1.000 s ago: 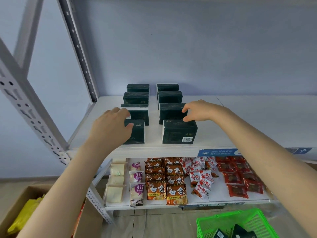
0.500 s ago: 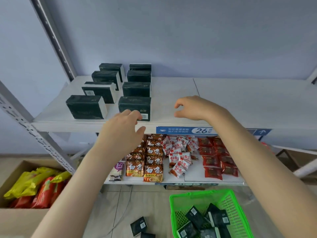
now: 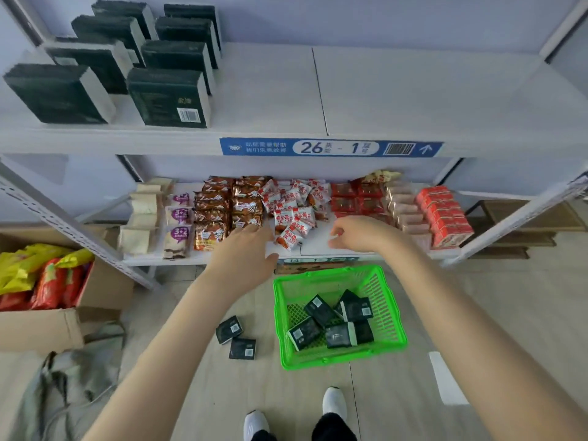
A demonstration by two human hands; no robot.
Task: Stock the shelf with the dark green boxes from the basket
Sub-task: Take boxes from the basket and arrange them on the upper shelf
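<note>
Shelf rack [image 3: 413,90] stands behind the green basket [image 3: 389,316], its top shelf above it. Open cardboard box [image 3: 41,326] of yellow and red bags is on the floor, far left of the basket. The basket sits on the floor at the foot of the rack. Stocked dark green boxes [image 3: 165,97] stand upright in two rows on the top shelf, up and left of the basket. Left hand [image 3: 246,256] is just above the basket's back-left corner, fingers relaxed, holding nothing. Right hand [image 3: 359,232] is above the basket's back edge, fingers loosely curled, holding nothing. Several loose dark green boxes [image 3: 339,335] lie jumbled in the basket. Two more boxes [image 3: 229,329] lie on the floor just left of the basket.
</note>
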